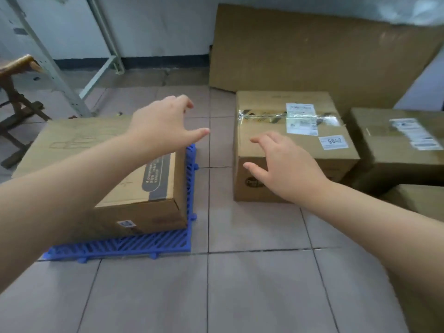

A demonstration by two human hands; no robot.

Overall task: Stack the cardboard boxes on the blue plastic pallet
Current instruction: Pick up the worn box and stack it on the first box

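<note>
A flat blue plastic pallet with a slatted grid surface [125,246] is lying on the pale tiled floor [240,284], and it is taken here as the landmark. A wide brown cardboard box with a dark printed band on its top [115,164] is resting on the pallet, covering most of it, so that only the near strip and the right edge of the blue grid are being left exposed.

To the right of the pallet, across a strip of bare tile, a taller brown cardboard box sealed with clear tape and marked with white shipping labels [288,145] is standing directly on the floor. Further right of the pallet, another brown labelled carton [394,150] is standing just beside that box, and a large flat sheet of brown cardboard [312,51] is being leaned against the wall behind them. Beyond the pallet's far left corner, a dark wooden stool [16,92] is partly being cut off by the frame edge.

The left hand [163,126] is being held spread over the pallet's far right corner, fingers apart and empty. The right hand [286,164] is being stretched out, open, in front of the taped box's near left corner; whether the fingertips are touching the cardboard cannot quite be told, as the picture is slightly blurred there.
</note>
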